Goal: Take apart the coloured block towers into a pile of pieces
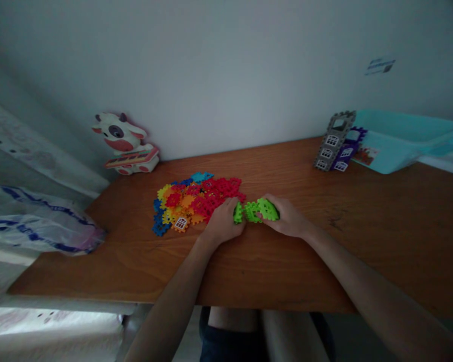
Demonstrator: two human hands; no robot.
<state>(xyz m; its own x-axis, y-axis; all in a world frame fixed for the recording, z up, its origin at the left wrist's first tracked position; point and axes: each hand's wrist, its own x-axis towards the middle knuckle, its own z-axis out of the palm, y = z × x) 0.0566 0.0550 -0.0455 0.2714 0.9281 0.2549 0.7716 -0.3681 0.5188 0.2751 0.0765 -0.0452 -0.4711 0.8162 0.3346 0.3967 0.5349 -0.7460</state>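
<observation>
My right hand [288, 217] is closed around a piece made of joined green building tiles [262, 209], with notched edges and an opening in the side. In my left hand [226, 221] is a single green building tile [238, 213], held on edge just left of that piece. A narrow gap seems to part the two greens. Beside my left hand lies a pile of loose notched tiles [189, 200] in red, yellow, orange and blue. One orange tile [180, 224] there bears a white window. My fingers cover parts of both green things.
A grey tile tower [331, 146] and a purple one [346, 153] stand at the back right, by a turquoise bin [390, 146]. A toy cow with a keyboard [130, 146] sits back left. A plastic bag [41, 221] lies at the table's left edge.
</observation>
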